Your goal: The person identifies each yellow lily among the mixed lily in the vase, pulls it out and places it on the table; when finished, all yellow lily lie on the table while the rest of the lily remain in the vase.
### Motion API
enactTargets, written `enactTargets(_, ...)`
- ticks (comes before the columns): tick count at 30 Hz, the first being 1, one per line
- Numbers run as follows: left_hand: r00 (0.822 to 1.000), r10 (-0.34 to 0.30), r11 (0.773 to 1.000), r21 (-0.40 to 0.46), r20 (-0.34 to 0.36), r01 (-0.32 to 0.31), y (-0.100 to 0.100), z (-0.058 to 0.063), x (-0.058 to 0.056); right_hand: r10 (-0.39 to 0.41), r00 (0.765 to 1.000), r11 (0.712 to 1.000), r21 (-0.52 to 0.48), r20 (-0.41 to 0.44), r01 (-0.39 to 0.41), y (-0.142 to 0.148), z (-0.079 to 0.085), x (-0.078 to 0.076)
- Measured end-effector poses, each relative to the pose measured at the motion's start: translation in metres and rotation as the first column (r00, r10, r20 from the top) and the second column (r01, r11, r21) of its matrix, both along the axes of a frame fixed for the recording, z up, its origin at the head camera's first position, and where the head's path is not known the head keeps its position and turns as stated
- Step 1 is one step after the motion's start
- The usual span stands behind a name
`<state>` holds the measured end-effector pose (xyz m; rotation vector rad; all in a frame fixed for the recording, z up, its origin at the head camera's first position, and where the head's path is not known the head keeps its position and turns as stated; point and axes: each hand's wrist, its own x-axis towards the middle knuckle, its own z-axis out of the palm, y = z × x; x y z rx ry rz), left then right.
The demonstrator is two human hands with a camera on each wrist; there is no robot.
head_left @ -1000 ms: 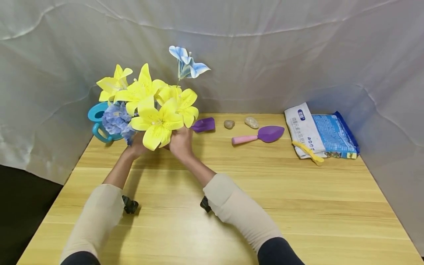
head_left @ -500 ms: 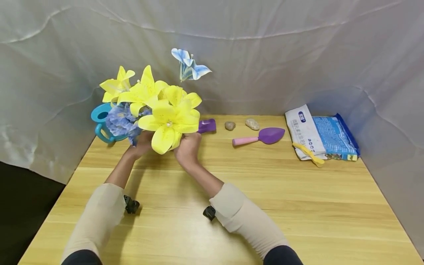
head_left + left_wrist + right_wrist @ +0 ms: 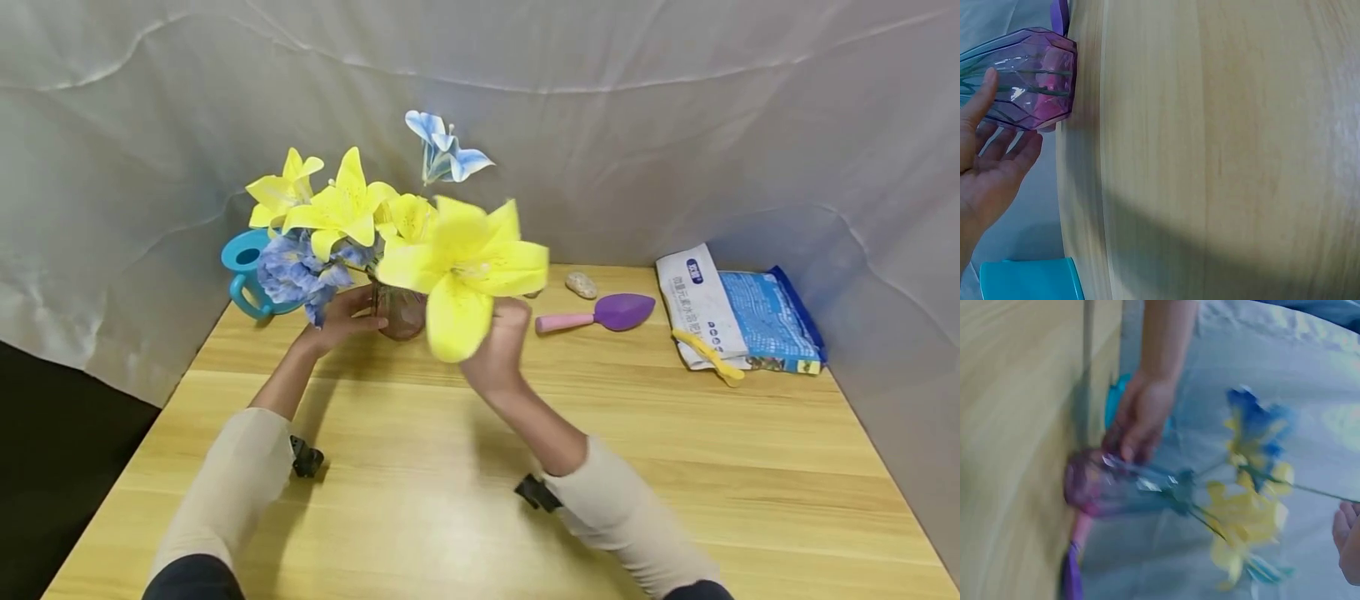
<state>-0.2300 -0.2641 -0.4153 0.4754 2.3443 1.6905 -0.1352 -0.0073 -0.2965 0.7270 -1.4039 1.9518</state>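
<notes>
My left hand (image 3: 347,321) holds the side of a clear, pink-tinted glass vase (image 3: 403,315), thumb on one face and fingers on another. Green stems stand inside the vase (image 3: 1029,75), seen in the left wrist view. Yellow lilies (image 3: 341,204), a ruffled blue flower (image 3: 292,271) and a pale blue one (image 3: 442,154) rise above it. Right of the vase, my right hand (image 3: 501,354) grips the stem of a single yellow lily (image 3: 465,271). That bloom covers part of the hand in the head view. The right wrist view is blurred, with this hand (image 3: 1350,540) at its edge.
A turquoise watering can (image 3: 246,265) stands left of the vase. To the right lie a speckled pebble (image 3: 581,285), a purple trowel with a pink handle (image 3: 626,312), white and blue packets (image 3: 768,312) and a small yellow tool (image 3: 708,357). Grey cloth (image 3: 600,150) walls the table.
My right hand has moved right, away from the vase, carrying the front yellow lily apart from the bunch. The left hand stays at the vase, which now shows. The purple scoop is now hidden.
</notes>
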Motion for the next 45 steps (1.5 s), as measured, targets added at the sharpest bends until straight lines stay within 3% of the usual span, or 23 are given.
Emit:
enactTargets(2,1.000,-0.011,1.000,0.002,-0.021,0.011,0.000,-0.001,0.000,0.031,0.998,0.999,0.026,0.056,-0.033,0.021,0.006,0.008)
enactTargets(5,0.998,-0.021,1.000,0.000,-0.060,0.021,-0.003,-0.001,0.003,-0.029,0.983,0.980,0.199,0.183,-0.008,0.052,0.016,0.021)
enactTargets(8,0.997,-0.024,1.000,0.001,-0.076,0.024,-0.009,0.000,0.006,-0.054,0.943,0.936,0.346,0.329,-0.067,0.081,0.023,0.032)
enactTargets(11,0.998,-0.026,1.000,0.000,-0.051,0.026,-0.014,0.001,0.009,-0.117,0.895,0.861,0.493,0.430,-0.124,0.107,0.019,0.039)
enactTargets(15,0.999,-0.047,0.999,0.021,-0.022,0.047,-0.019,0.000,0.008,-0.105,0.805,0.794,0.536,0.584,-0.285,0.136,-0.010,0.035)
enactTargets(21,0.998,-0.064,0.997,0.046,-0.018,0.065,-0.019,-0.001,0.007,-0.094,0.643,0.656,0.533,0.760,-0.534,0.154,-0.063,0.021)
enactTargets(24,0.996,-0.084,0.994,0.061,-0.027,0.086,-0.018,-0.003,0.004,-0.141,0.606,0.610,0.550,0.783,-0.570,0.153,-0.083,0.018)
enactTargets(28,0.994,-0.108,0.990,0.091,-0.025,0.110,-0.015,-0.005,0.000,-0.191,0.634,0.564,0.613,0.749,-0.553,0.151,-0.102,0.017)
enactTargets(34,0.992,-0.123,0.985,0.118,-0.013,0.124,-0.010,-0.003,-0.001,-0.252,0.627,0.548,0.643,0.737,-0.535,0.147,-0.116,0.017)
enactTargets(39,0.992,-0.126,0.986,0.109,-0.017,0.127,-0.004,0.002,0.003,-0.304,0.637,0.484,0.690,0.709,-0.538,0.147,-0.116,0.018)
enactTargets(41,0.992,-0.124,0.986,0.108,-0.015,0.125,-0.002,0.003,0.003,-0.339,0.653,0.423,0.729,0.678,-0.538,0.148,-0.110,0.017)
enactTargets(43,0.993,-0.121,0.986,0.110,-0.012,0.122,-0.001,0.004,0.003,-0.372,0.686,0.338,0.780,0.625,-0.527,0.150,-0.099,0.016)
enactTargets(45,0.992,-0.122,0.986,0.110,-0.010,0.123,0.000,0.003,0.003,-0.385,0.706,0.270,0.804,0.595,-0.530,0.150,-0.083,0.015)
